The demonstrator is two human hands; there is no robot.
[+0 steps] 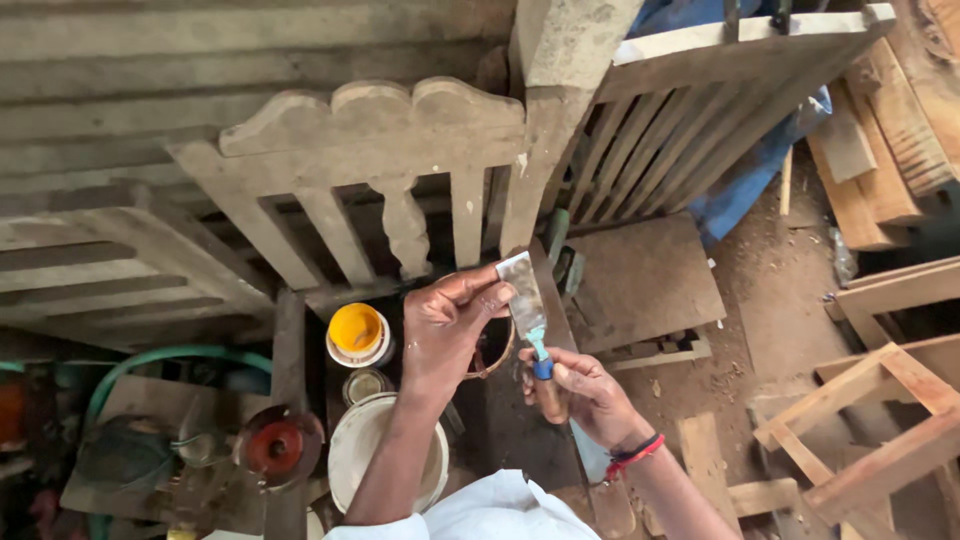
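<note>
My right hand (pixel 585 395) grips the wooden handle of a putty knife (pixel 527 300), blade pointing up. The fingers of my left hand (pixel 450 325) pinch the flat metal blade near its top edge. Both hands are held over a dusty workshop floor, just in front of an unfinished wooden chair back (pixel 370 170) with a scalloped top rail and carved middle slat. Under my left hand a small open tin (pixel 492 350) is partly hidden. A red and black band circles my right wrist.
A yellow-lidded tin (pixel 357 335), a smaller tin (pixel 365 384) and a white bucket (pixel 355 450) stand at lower left. A green hose (pixel 170 355) and a red-centred power tool (pixel 278 445) lie left. A slatted frame (pixel 690 130), planks and a wooden stool frame (pixel 870 420) crowd the right.
</note>
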